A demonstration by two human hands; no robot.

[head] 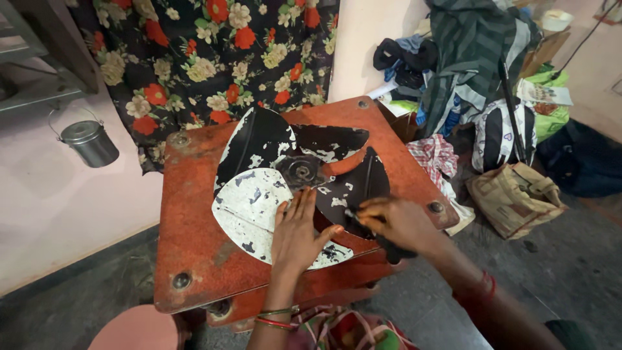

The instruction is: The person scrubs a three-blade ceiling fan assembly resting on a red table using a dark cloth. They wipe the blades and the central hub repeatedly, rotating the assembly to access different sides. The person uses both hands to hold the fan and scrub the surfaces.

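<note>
Here we have a rusty red metal stand (pixel 194 214) carrying a black fan blade (pixel 304 168), its paint flaking to white. Our left hand (pixel 295 236) presses it flat, fingers spread; our right hand (pixel 395 223) grips a dark tool (pixel 382 240). If the tool slips, we could gouge the blade or cut a finger.

Fan blade (pixel 295 185): black/white, paint flaking, flat on stool.

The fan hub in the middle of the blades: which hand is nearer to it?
Left. The left hand lies flat on the blades just below the fan hub. The right hand, holding a dark tool, is farther off, to the lower right.
</note>
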